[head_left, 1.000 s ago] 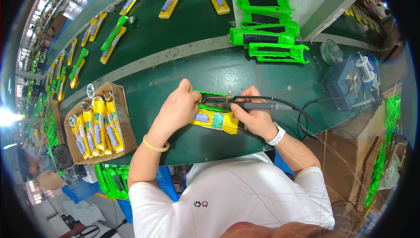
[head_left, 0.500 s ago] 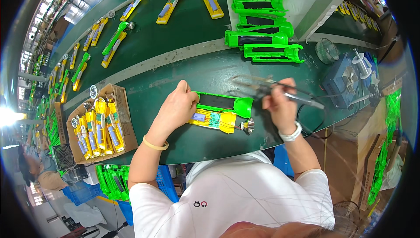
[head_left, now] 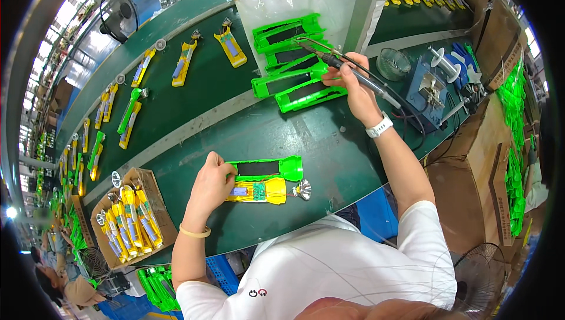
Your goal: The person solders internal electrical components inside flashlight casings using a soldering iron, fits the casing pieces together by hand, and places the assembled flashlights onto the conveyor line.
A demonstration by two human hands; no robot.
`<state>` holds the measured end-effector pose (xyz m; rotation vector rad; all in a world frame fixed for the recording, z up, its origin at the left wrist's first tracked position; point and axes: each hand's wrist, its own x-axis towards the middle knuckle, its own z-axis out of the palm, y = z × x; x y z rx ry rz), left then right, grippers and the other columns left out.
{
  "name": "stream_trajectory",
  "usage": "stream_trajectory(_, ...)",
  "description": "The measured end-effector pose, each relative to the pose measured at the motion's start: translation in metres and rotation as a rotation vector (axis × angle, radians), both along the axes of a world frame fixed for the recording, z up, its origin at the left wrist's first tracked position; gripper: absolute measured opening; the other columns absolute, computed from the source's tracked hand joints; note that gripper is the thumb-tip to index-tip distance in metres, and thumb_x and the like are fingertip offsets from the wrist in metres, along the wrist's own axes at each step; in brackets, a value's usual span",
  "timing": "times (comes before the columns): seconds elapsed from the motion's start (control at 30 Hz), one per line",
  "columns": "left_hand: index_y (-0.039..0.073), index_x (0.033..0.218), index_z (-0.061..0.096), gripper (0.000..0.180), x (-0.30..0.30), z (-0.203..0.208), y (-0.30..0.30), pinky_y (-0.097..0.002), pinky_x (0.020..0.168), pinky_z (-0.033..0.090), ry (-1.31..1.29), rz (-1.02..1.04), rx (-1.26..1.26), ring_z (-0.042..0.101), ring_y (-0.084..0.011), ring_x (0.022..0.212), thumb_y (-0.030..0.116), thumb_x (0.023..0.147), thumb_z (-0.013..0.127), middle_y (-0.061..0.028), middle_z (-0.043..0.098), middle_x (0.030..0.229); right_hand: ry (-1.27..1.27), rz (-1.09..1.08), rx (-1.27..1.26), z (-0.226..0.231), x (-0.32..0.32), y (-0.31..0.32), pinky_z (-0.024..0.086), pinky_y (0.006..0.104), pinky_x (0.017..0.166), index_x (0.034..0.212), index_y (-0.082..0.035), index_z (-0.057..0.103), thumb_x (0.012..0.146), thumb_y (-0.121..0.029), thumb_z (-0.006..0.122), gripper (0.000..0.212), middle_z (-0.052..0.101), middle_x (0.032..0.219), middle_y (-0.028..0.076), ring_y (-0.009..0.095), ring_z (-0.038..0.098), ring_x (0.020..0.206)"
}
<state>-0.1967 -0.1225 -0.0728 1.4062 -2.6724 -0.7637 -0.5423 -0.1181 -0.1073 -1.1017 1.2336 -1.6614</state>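
Note:
My left hand [head_left: 210, 185] is closed on the left end of a green plastic casing half [head_left: 291, 168] with a black panel. Just below lies a yellow casing half [head_left: 275, 191] with a purple-blue battery cell and a green circuit board in it; its left end is beside my fingers. Thin wires run from it to a silver reflector lamp head [head_left: 302, 189] on the table. My right hand [head_left: 356, 87] grips a soldering iron [head_left: 366, 80] with a thin dark tube alongside, raised over several green casing halves [head_left: 282, 86] at the back.
A cardboard box [head_left: 162, 202] of yellow lamp assemblies stands at left. Beyond a metal rail, yellow assemblies [head_left: 230, 46] lie on a green belt. At right are a blue soldering station [head_left: 425, 93], a white solder spool [head_left: 445, 66], a glass bowl [head_left: 393, 64] and a metal post [head_left: 368, 11].
My right hand has swung up and away with the soldering iron, from beside the lamp parts to over the green casings. My left hand keeps its hold; the whole view has shifted.

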Motion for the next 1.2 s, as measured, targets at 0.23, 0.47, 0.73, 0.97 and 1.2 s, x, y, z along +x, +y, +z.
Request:
stream_trajectory(0.23,0.002,0.077,0.064,0.008,-0.001,0.005,0.005,-0.0369,0.069,0.048,0.019,-0.022,-0.021,0.055,-0.0302,0.075,0.003,0.069,0.062,-0.015,0.047,0.084,0.311,0.032,0.068,0.012,0.009,0.027,0.048,0.0301,0.066,0.116,-0.006,0.036,0.09,-0.041,0.051,0.046,0.055,0.091,0.007,0.013,0.055,0.074)
stream_trajectory(0.47,0.003,0.076,0.065,0.008,0.002,0.004,0.015,-0.0363,0.068,0.048,-0.009,-0.037,0.008,0.055,-0.0295,0.075,0.004,0.069,0.062,-0.014,0.048,0.081,0.162,0.252,0.087,-0.013,0.041,0.064,0.045,0.0313,0.063,0.111,-0.005,0.043,0.09,-0.037,0.052,0.039,0.051,0.084,0.007,0.014,0.053,0.067)
stream_trajectory(0.73,0.003,0.078,0.065,0.009,-0.012,0.008,0.003,-0.0353,0.068,0.048,-0.015,-0.015,0.013,0.054,-0.0289,0.075,0.004,0.07,0.062,-0.0134,0.047,0.083,0.351,0.262,0.124,-0.019,0.049,0.062,0.042,0.0375,0.082,0.112,-0.005,0.045,0.091,-0.036,0.049,0.038,0.052,0.097,0.014,0.027,0.053,0.092)
stream_trajectory(0.97,0.004,0.079,0.066,0.01,-0.012,0.005,0.004,-0.0349,0.067,0.048,-0.02,0.004,0.021,0.054,-0.0276,0.075,0.005,0.07,0.063,-0.0124,0.047,0.082,0.309,0.136,-0.162,-0.014,0.007,0.082,0.051,0.0256,0.058,0.117,-0.008,0.034,0.093,-0.034,0.047,0.038,0.04,0.117,0.016,0.022,0.057,0.095)
stream_trajectory(1.2,0.005,0.082,0.067,0.011,-0.015,0.007,0.001,-0.0335,0.066,0.047,-0.022,-0.011,0.036,0.054,-0.0254,0.076,0.007,0.071,0.066,-0.011,0.049,0.083,0.128,0.162,0.171,-0.016,0.005,0.105,0.049,0.0255,0.065,0.114,-0.005,0.034,0.094,-0.036,0.044,0.038,0.053,0.106,0.011,0.014,0.057,0.084)
